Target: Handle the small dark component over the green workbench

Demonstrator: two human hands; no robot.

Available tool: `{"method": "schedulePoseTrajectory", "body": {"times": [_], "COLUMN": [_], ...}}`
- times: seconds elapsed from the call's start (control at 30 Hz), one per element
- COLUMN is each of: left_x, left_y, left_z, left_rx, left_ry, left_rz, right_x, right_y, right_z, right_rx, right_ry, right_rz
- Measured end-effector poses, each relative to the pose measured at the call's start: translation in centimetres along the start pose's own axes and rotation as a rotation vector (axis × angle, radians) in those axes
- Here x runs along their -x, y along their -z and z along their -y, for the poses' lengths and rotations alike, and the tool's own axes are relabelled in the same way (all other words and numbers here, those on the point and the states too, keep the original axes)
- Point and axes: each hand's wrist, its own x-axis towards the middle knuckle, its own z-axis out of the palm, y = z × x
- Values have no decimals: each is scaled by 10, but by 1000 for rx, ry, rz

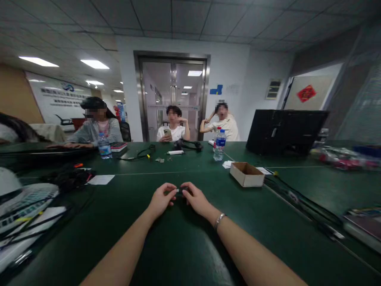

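Green table (178,242): box (247,174), 2 bottles (219,144), cables (300,200).

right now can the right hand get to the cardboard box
Probably yes: bare green table lies between the right hand and the box, nothing in the way. But that hand pinches a small item with the left hand.

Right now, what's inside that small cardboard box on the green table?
The cardboard box is open on top, and only its bare inner walls show. Its near wall hides the bottom, so anything lying low inside cannot be seen.

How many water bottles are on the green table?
2. One bottle stands far left, in front of the person in grey; the other bottle stands far centre-right, beside the black monitor. Clutter at the table's edges could hide more.
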Motion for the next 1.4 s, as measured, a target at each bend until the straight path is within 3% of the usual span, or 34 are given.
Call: {"method": "schedulePoseTrajectory", "body": {"times": [0.13,0.3,0.5,0.7,1.2,1.4], "left_x": [-2,-5,-2,3,1,6], "left_y": [-1,-2,-1,-2,-1,1], "left_z": [2,9,8,1,1,-5], "left_rx": [-7,-69,-102,-132,-165,-51], "left_ry": [-3,0,-8,-106,-21,-94], "left_rz": [-34,-55,-47,66,6,122], "right_x": [-2,0,0,-1,-1,-2], "right_y": [1,4,4,4,3,3], "right_z": [2,6,4,2,-1,-2], "right_rx": [66,202,196,186,169,181], "right_ry": [-13,103,120,136,164,189], "right_rz": [13,-15,-30,-35,-63,-65]}}
